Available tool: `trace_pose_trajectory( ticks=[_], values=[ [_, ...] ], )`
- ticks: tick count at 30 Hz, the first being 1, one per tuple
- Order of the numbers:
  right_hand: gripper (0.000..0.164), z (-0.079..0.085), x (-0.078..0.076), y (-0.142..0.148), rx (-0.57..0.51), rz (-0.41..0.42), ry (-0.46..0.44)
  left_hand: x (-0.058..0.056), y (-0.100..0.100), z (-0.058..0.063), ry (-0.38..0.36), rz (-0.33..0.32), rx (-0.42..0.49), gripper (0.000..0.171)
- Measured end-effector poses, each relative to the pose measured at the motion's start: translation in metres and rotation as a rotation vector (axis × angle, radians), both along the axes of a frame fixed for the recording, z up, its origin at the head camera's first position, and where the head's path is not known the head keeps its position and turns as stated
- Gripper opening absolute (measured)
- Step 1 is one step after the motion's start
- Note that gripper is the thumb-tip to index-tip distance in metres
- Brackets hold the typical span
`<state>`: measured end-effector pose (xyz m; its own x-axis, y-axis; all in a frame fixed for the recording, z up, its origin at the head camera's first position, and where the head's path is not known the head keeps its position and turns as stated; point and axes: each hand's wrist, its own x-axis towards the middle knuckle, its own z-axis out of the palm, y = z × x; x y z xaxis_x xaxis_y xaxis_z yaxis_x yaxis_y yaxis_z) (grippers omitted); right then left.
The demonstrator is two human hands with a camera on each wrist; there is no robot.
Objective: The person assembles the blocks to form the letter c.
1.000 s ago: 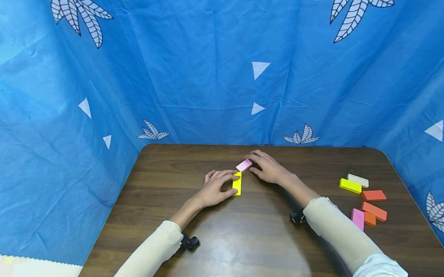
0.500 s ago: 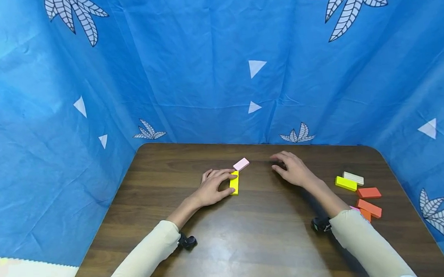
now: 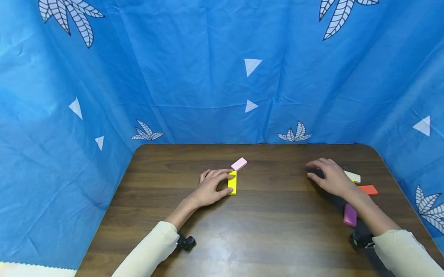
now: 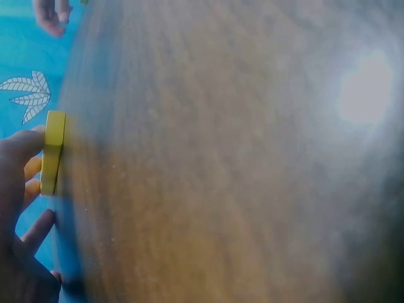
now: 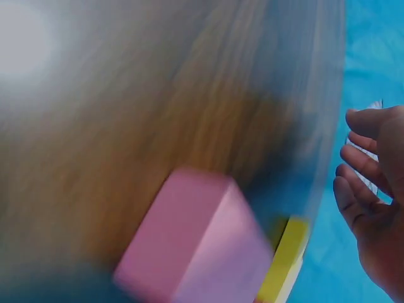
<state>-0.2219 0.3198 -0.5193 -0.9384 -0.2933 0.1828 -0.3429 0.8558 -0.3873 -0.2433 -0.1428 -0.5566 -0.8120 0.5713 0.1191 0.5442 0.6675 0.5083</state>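
Toward the far middle of the table, my left hand (image 3: 209, 190) holds a flat yellow block (image 3: 233, 183) between the thumb at its near end and the fingers at its far end. The left wrist view has this yellow block (image 4: 53, 151) at its left edge. A pale pink block (image 3: 239, 164) lies at an angle just beyond the yellow one. On the right side, my right hand (image 3: 331, 179) is over the table with bent, spread fingers and nothing between them. Its wrist view shows the fingers (image 5: 363, 165) apart from the thumb.
Near the right forearm lie a purple-pink block (image 3: 350, 215), a cream block (image 3: 353, 176) and a red-orange block (image 3: 368, 190). A second yellow block (image 5: 284, 260) is mostly hidden in the head view. Blue patterned cloth (image 3: 217, 70) rises behind the wooden table (image 3: 267, 238).
My right hand has left the pale pink block and moved right, to beside the loose blocks. The left hand stays at the yellow block. The head view has shifted slightly.
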Motion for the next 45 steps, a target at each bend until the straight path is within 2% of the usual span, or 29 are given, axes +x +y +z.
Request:
trace_pose_trajectory(
  ticks=[4, 9, 18, 32, 45],
  values=[
    [0.037, 0.005, 0.015, 0.026, -0.002, -0.051, -0.013, 0.001, 0.0, 0.001, -0.011, -0.004, 0.008, 0.049],
    [0.037, 0.009, 0.026, 0.051, -0.015, -0.145, -0.041, 0.0, 0.001, 0.003, 0.006, 0.008, 0.025, 0.048],
    [0.026, -0.001, 0.045, 0.081, 0.003, -0.2, -0.029, 0.004, 0.004, 0.004, -0.034, -0.002, 0.015, 0.049],
    [0.036, -0.002, 0.042, 0.09, 0.007, -0.208, -0.09, 0.005, 0.002, 0.003, -0.007, -0.003, 0.032, 0.049],
    [0.04, -0.003, 0.04, 0.089, 0.008, -0.214, -0.102, 0.003, 0.002, 0.005, -0.008, -0.011, 0.036, 0.049]
  ],
)
